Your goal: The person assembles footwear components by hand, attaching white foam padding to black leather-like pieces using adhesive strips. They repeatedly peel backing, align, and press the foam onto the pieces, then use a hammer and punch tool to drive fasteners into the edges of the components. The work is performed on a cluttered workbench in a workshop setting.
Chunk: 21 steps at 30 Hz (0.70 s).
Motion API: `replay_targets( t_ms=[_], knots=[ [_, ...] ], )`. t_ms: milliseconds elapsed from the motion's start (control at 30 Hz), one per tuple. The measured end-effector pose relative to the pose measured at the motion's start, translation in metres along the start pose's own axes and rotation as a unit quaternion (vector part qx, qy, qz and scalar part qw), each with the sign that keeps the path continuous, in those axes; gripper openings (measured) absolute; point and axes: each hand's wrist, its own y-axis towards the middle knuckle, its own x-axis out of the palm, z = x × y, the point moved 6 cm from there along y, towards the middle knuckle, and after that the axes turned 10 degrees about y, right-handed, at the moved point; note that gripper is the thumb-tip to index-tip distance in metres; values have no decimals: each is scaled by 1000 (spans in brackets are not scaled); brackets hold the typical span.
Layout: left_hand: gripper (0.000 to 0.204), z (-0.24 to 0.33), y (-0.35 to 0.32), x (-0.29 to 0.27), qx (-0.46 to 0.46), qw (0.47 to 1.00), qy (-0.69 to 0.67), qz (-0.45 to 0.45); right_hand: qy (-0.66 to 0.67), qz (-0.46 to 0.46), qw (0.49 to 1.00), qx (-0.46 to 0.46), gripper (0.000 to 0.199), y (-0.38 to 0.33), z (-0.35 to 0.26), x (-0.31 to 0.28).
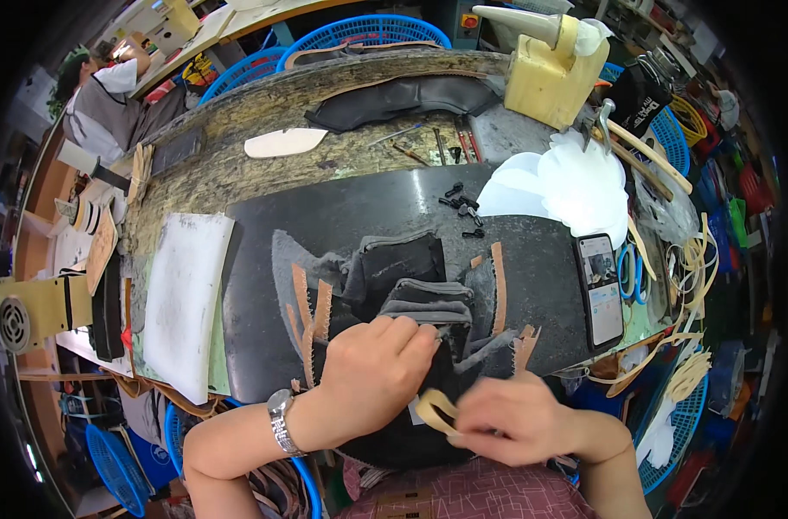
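My left hand (368, 372), with a metal-banded watch (283, 421) on its wrist, is closed on the near part of a black leather piece (416, 316). Folded grey-edged flaps stand up just beyond its knuckles, and tan strips with zigzag edges (323, 307) lie to their left. To the right is another tan zigzag-edged strip (499, 290). My right hand (515, 419), slightly blurred, pinches a curled pale-tan strip (437, 409) near my lap. The leather piece rests on a dark work board (316, 208) and hangs over its near edge.
A phone (600, 290) and blue-handled scissors (640, 274) lie right. A white slab (185, 298) sits left. Beyond are small black parts (460, 204), white sheets (576, 182), a hammer (605, 123), a yellow can (554, 80) and black leather (403, 105). Another person (108, 108) sits far left.
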Motion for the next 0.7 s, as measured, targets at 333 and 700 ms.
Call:
replay_targets(
  t_ms=[333,700],
  knots=[
    [25,-24,-45,8,-310,679,-606,-274,213,294,931,16,15,-31,-23,-94],
    [43,-46,-19,-1,-134,972,-187,-51,36,92,985,142,15,43,52,-5]
  ],
)
